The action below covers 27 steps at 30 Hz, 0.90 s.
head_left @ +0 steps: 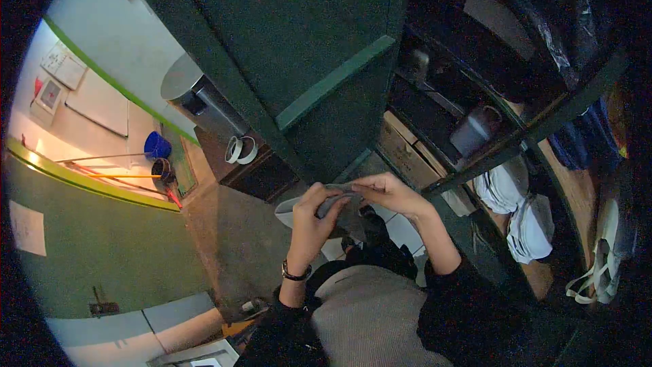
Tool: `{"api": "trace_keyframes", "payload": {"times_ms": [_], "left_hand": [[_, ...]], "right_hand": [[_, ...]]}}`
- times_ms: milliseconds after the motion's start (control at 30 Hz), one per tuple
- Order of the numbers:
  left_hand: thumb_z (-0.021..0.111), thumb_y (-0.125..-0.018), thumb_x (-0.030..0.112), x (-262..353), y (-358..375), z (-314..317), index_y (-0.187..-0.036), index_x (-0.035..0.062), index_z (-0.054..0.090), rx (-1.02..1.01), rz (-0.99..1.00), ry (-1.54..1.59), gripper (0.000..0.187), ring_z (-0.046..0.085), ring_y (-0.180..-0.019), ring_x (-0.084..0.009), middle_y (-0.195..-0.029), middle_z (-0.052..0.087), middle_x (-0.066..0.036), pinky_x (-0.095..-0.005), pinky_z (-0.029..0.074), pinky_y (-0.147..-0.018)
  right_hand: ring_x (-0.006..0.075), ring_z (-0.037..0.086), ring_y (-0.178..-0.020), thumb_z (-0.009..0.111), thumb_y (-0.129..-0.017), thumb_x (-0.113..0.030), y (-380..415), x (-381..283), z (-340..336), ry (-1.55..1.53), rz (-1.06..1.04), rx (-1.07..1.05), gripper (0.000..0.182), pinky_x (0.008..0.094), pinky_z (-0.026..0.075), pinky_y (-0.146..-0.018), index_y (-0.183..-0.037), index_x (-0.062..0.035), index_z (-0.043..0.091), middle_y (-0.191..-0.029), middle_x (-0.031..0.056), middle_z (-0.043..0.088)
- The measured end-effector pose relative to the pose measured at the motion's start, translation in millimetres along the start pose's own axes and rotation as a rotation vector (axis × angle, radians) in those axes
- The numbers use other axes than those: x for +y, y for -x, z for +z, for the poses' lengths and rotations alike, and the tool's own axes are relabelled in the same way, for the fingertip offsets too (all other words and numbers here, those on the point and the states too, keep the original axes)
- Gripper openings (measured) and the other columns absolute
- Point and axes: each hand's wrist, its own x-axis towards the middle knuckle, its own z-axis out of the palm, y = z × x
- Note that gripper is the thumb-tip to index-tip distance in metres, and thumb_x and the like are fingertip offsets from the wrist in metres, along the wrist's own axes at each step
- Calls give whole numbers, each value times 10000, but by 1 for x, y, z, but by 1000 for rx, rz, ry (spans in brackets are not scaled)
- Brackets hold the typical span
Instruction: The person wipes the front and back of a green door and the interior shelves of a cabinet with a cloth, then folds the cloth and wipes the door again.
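My left hand (314, 214), with a dark band on its wrist, is closed on a folded grey piece that looks like cloth (329, 202). From the other side, my right hand (390, 194) pinches the same piece between thumb and fingers. Both hands are close together in front of my body, at about waist height. A paler flat part (286, 212) shows beside the left hand's knuckles. Much of the grey piece is hidden by the fingers, and I cannot tell its exact kind.
To the right, dark shelves hold stacked white items (530, 228), a cardboard box (404, 153) and a clear container (475, 129). A green door (326, 47) stands ahead. Left of it are a metal cylinder (204, 98), tape rolls (241, 150) and a blue bucket (157, 145).
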Motion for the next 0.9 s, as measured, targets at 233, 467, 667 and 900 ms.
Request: {"api": "trace_keyframes", "payload": {"times_ms": [233,467,667,900], "left_hand": [[680,-749,30,7,1,1,-838,-12,615,72,16,11,117,590,-711,-231,-771,600,-114,-293,446,-645],[693,-749,58,2,1,-1,-826,-11,616,17,14,44,129,603,-711,-235,-781,618,-121,-291,452,-650],[726,-714,141,-12,9,-34,-802,-17,614,-315,-74,-266,213,582,-742,-307,-771,597,-140,-330,462,-671],[734,-653,182,35,1,-46,-738,-23,583,-29,278,-671,268,542,-908,-302,-886,581,-130,-388,454,-803]], "right_hand": [[95,576,-902,546,-891,-58,5,1,-1,-15,31,4,276,268,481,-808,-1151,32,570,-1030,64,647],[96,581,-902,580,-874,-69,16,-26,8,206,-2,57,241,273,482,-797,-1099,12,606,-999,71,660],[39,506,-717,592,-877,-95,26,-30,-11,278,-156,332,174,207,430,-620,-984,36,630,-819,-10,621],[21,501,-722,617,-871,-180,30,-32,-31,249,-105,616,238,185,406,-610,-998,21,625,-817,-39,606]]}}
